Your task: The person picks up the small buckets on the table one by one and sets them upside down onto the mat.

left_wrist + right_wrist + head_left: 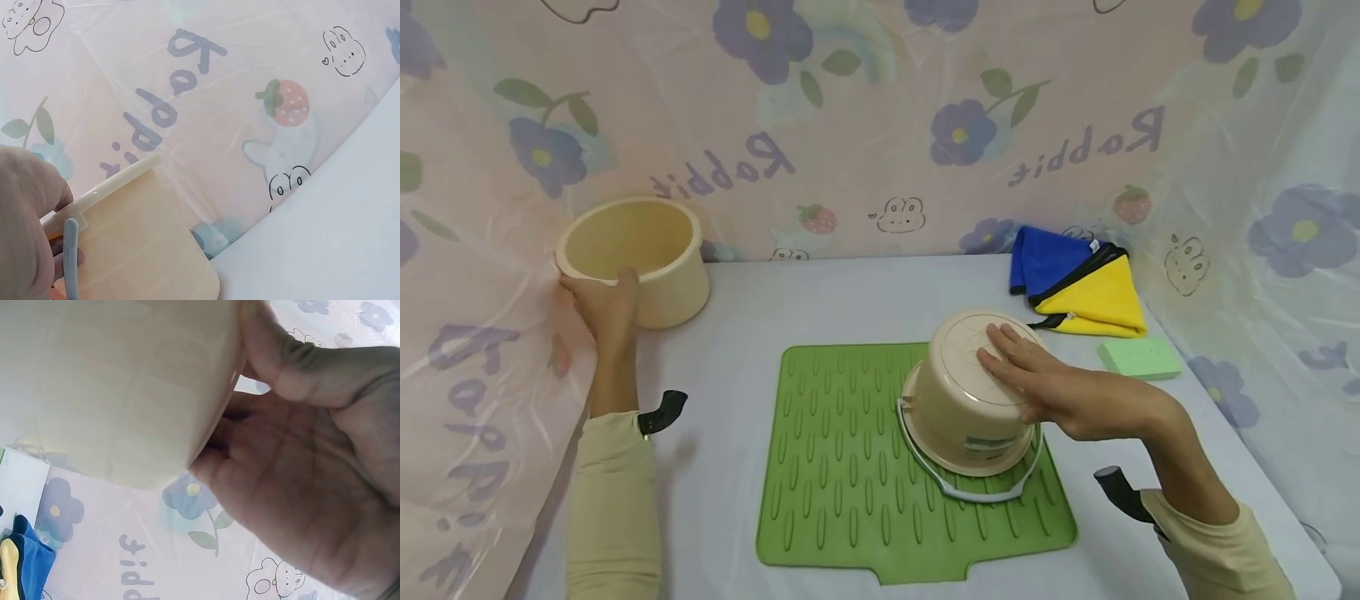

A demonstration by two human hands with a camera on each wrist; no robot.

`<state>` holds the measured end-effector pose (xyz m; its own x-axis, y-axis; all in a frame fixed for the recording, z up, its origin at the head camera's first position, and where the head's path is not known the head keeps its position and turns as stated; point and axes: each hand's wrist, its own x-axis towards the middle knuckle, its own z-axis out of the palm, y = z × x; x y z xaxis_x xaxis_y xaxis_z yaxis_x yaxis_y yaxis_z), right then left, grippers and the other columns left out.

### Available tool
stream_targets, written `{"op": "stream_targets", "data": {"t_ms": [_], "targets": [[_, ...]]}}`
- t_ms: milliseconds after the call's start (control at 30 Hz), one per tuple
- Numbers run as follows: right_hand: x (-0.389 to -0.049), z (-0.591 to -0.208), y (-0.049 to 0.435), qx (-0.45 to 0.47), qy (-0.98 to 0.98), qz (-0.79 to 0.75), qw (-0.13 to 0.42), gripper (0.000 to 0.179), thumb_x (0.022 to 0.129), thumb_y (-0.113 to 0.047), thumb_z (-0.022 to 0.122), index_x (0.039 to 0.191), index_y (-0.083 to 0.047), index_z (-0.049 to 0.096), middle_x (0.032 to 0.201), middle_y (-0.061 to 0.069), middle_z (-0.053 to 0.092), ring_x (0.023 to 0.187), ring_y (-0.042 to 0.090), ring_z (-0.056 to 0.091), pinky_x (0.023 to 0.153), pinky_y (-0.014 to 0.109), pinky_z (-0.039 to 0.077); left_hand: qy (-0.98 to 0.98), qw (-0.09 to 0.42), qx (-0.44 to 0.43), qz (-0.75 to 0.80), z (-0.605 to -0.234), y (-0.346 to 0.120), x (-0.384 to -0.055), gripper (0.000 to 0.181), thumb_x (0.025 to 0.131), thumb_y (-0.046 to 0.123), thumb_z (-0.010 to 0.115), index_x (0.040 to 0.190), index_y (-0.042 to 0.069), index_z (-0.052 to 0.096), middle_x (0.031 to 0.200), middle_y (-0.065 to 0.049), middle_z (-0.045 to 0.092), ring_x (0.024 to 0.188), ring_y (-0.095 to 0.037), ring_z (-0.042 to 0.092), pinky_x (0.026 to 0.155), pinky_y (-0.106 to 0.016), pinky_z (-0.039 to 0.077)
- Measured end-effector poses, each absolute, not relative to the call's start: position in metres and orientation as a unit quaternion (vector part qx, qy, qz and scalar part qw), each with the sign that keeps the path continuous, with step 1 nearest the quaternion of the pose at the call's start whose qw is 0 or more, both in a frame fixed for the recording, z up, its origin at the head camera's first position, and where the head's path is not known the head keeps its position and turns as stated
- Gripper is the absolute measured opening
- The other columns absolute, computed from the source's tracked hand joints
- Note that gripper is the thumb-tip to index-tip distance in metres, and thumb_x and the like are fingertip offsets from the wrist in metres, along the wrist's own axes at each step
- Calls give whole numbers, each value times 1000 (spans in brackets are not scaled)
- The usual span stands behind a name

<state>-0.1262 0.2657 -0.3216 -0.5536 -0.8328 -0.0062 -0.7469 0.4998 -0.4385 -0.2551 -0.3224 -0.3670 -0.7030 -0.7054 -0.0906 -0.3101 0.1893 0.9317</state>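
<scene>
At the back left, an upright cream bucket (673,296) stands by the patterned curtain. My left hand (602,304) grips its near rim. In the left wrist view, a grey-blue handle (72,259) shows next to the fingers at that bucket's rim. A second cream bucket (951,408) sits upside down on a green ridged mat (827,467), its pale grey handle (981,497) lying out in front. My right hand (1060,396) rests on its upturned base with extended fingers. From the right wrist, the thumb (265,347) shows against the bucket's side.
A folded blue and yellow cloth (1093,296) lies at the back right, with a light green sponge (1140,358) in front of it. The flowered plastic curtain (865,125) encloses the white table (715,500) at the back and both sides.
</scene>
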Motion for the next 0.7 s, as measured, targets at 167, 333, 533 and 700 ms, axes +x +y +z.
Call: {"op": "stream_targets", "data": {"t_ms": [167, 333, 533, 700], "targets": [[-126, -322, 266, -465, 858, -191, 103, 70, 107, -9, 53, 167, -5, 17, 174, 26, -3, 160, 4, -23, 123, 4, -11, -770, 187, 323, -517, -372, -321, -254, 85, 98, 33, 45, 166, 18, -4, 170, -16, 29, 151, -25, 37, 130, -32, 29], [-127, -321, 265, -467, 857, -192, 107, 70, 107, -9, 53, 167, -5, 17, 174, 27, -3, 159, 3, -23, 123, 4, -10, -787, 182, 314, -499, -371, -322, -249, 76, 100, 29, 34, 166, 8, 3, 169, -20, 30, 151, -30, 39, 130, -37, 31], [-127, -320, 265, -463, 858, -194, 109, 70, 107, -10, 53, 167, -5, 17, 174, 26, -3, 159, 3, -23, 123, 3, -10, -858, 83, 250, -442, -366, -325, -242, 72, 104, 31, 24, 165, -2, 8, 140, -28, 54, 118, -36, 57, 101, -42, 48], [-128, -320, 265, -459, 860, -191, 111, 71, 107, -12, 53, 167, -7, 17, 175, 25, -4, 159, 2, -24, 122, 3, -10, -897, 43, 190, -396, -363, -325, -235, 63, 104, 32, 23, 151, -9, 31, 99, -11, 57, 83, -25, 51, 71, -37, 40]]}}
